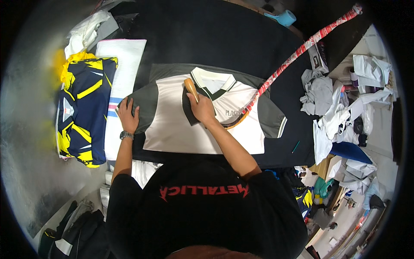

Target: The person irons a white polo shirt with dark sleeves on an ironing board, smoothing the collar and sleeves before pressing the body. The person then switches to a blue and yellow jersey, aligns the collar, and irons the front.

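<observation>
A white jersey (174, 129) with dark grey sleeves, a white collar and a dark V-neck trim lies spread on a black-covered table (207, 42). My right hand (202, 108) grips the wooden handle (190, 86) of a black clothes iron (189, 111), which rests on the chest left of the neckline. From the iron's right side, a cord (284, 63) wrapped in red and white tape rises to the upper right. Flat and with fingers apart, my left hand (128, 116) touches the grey left sleeve (147, 100) near its cuff.
Navy and yellow jerseys (87, 116) lie folded at the left on a white striped cloth (124, 68). A light-blue dipper (286, 18) sits at the far edge. A green pencil (295, 147) lies near the right corner. Crumpled grey fabric (317, 90) and plastic bags crowd the right side.
</observation>
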Demonstrator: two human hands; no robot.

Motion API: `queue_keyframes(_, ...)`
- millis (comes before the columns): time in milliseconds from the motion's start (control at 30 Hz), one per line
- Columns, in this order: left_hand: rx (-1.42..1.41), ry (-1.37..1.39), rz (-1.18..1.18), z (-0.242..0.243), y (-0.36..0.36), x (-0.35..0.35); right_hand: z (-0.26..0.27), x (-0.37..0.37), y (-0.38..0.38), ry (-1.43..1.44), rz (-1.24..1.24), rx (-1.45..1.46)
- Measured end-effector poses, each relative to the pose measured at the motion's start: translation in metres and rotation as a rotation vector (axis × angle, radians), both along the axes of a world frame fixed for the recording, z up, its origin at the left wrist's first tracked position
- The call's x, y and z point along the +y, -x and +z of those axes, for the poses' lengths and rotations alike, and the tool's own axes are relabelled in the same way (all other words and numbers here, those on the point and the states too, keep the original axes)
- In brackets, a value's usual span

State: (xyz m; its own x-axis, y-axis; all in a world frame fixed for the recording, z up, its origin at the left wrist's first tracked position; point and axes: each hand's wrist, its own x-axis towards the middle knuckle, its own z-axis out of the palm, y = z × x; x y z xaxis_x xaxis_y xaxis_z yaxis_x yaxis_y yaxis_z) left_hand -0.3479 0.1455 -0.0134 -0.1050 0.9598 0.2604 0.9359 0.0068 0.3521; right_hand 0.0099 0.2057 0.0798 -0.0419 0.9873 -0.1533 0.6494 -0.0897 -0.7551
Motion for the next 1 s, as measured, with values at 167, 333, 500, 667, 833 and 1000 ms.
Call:
queue_keyframes(167,0.002,0.035,0.03,-0.002,0.003,0.002,0.006,-0.006,0.003,0.144,0.12,-0.007)
queue_keyframes(333,-0.067,-0.048,0.004,-0.004,0.009,0.005,-0.002,-0.007,0.01,0.066,0.111,0.044)
queue_keyframes(500,-0.07,-0.052,-0.011,-0.007,0.01,0.003,-0.009,-0.006,0.014,-0.01,-0.077,0.137)
queue_keyframes(667,-0.067,-0.064,-0.022,-0.005,0.008,0.006,-0.004,-0.01,0.016,0.081,0.127,0.045)
queue_keyframes(833,-0.1,-0.101,-0.021,0.001,0.014,-0.006,-0.004,0.001,0.024,-0.05,0.012,0.109)
queue_keyframes(1000,0.076,0.197,0.217,-0.004,0.024,-0.032,-0.01,0.04,0.056,0.014,-0.218,0.021)
